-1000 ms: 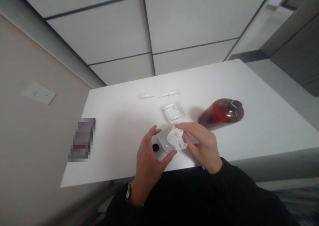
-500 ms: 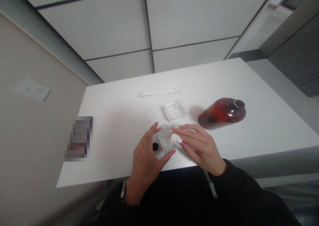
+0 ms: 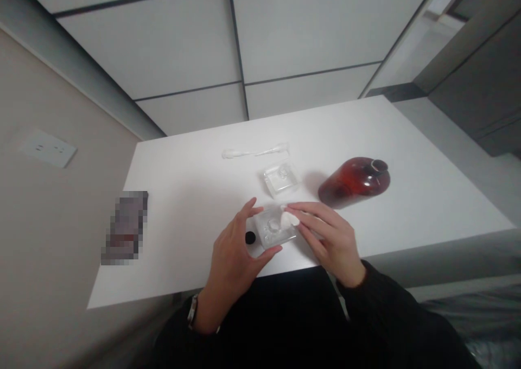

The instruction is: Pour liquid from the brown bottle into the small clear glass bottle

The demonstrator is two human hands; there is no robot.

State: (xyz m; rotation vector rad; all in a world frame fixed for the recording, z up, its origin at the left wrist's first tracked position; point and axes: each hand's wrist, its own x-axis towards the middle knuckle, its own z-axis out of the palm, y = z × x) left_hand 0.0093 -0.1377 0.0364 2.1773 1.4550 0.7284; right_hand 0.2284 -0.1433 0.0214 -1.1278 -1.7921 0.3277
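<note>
Here, near the front edge of the white surface (image 3: 195, 195), the person's left hand (image 3: 232, 258) holds a small clear square dish (image 3: 274, 229), thumb on its near side and fingers curled round its far left corner, so that grip is closed on the dish. The right hand (image 3: 329, 239) reaches in from the right with its fingers stretched flat, and the fingertips press a small wad of white tissue (image 3: 290, 217) against the dish's far right corner; that grip is pinched shut on the tissue. Just to the left of the dish, half hidden by the left hand, a small black cap (image 3: 249, 237) lies on the surface. Farther back sits a second clear square dish (image 3: 280, 176), apart from the first. Farther still, a clear plastic dropper (image 3: 254, 152) lies flat, running left to right. To the right of the far dish a dark red bottle (image 3: 352, 180) stands with its open neck toward the far right. A blurred rectangular object (image 3: 124, 228) rests at the left edge of the surface. A watch (image 3: 192, 312) shows on the left wrist, above a dark sleeve.
</note>
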